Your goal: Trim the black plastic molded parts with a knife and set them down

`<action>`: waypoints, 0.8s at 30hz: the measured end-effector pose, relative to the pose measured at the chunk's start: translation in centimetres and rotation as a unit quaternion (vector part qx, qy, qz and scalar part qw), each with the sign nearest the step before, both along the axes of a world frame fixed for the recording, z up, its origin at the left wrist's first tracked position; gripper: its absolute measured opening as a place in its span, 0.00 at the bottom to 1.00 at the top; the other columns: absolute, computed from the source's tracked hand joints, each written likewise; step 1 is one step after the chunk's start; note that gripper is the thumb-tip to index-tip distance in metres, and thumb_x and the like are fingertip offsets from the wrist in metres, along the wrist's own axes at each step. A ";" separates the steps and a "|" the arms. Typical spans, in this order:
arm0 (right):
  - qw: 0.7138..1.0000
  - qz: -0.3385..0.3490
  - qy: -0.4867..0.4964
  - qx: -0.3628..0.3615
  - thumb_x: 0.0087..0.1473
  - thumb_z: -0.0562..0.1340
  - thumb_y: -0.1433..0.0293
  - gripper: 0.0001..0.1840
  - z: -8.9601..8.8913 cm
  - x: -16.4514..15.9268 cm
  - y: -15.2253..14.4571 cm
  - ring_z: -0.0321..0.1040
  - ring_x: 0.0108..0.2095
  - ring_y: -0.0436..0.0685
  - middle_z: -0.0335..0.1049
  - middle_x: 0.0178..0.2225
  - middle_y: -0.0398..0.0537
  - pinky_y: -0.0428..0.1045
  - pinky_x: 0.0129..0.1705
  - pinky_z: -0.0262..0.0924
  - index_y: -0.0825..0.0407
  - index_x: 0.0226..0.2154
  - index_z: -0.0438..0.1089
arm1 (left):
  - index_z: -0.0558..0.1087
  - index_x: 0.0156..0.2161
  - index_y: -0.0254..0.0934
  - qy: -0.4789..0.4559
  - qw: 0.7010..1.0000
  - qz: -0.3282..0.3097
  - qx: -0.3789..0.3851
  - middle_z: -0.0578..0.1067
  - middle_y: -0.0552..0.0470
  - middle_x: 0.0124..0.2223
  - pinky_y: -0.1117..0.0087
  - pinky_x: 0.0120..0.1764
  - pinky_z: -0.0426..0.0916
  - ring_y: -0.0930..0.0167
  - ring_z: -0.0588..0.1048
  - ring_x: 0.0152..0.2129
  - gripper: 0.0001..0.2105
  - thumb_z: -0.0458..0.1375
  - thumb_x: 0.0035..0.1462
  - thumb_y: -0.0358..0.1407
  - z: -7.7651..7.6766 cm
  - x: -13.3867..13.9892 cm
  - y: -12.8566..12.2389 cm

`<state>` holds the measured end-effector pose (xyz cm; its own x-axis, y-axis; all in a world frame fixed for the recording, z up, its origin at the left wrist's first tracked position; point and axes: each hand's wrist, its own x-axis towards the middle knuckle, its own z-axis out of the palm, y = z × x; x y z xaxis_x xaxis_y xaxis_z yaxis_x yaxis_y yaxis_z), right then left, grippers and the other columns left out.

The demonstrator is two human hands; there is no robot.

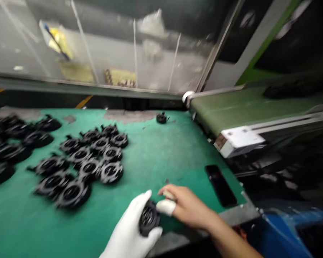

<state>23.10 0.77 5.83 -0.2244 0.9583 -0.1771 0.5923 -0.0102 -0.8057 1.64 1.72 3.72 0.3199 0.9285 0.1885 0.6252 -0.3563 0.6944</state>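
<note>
My left hand, in a white glove, grips a round black plastic part near the front edge of the green table. My bare right hand, with a white cot on one fingertip, rests its fingers on the same part from the right. Several matching black round parts lie in rows on the table to the left. The whole view is motion-blurred.
More black parts crowd the far left. One lone part sits at the table's back. A black phone lies at the right front. A green conveyor belt runs off to the right; a clear guard panel stands behind.
</note>
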 end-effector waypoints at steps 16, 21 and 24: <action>0.951 0.114 -0.271 0.091 0.65 0.54 0.69 0.21 -0.3 1.8 -3.8 0.75 0.40 0.57 0.79 0.41 0.46 0.49 0.39 0.65 0.44 0.58 0.72 | 0.50 0.69 0.42 0.008 0.993 -0.104 -0.055 0.65 0.45 0.66 0.58 0.66 0.62 0.62 0.66 0.63 0.42 0.66 0.53 0.36 -2.6 -1.1 -0.9; 0.923 0.076 -0.367 0.086 0.59 0.57 0.72 0.23 0.0 3.0 -1.6 0.76 0.41 0.59 0.79 0.44 0.47 0.50 0.38 0.65 0.42 0.56 0.73 | 0.52 0.68 0.42 0.005 0.991 -0.124 -0.059 0.64 0.45 0.67 0.55 0.66 0.62 0.60 0.66 0.63 0.41 0.66 0.53 0.36 -2.1 -1.1 -0.5; 0.911 -0.007 -0.406 0.075 0.59 0.55 0.74 0.23 -0.5 4.6 -0.5 0.77 0.39 0.64 0.79 0.45 0.56 0.54 0.36 0.67 0.49 0.53 0.75 | 0.50 0.70 0.42 0.029 0.985 -0.155 -0.069 0.62 0.45 0.69 0.54 0.67 0.61 0.59 0.64 0.65 0.43 0.65 0.53 0.36 -1.5 -2.0 0.1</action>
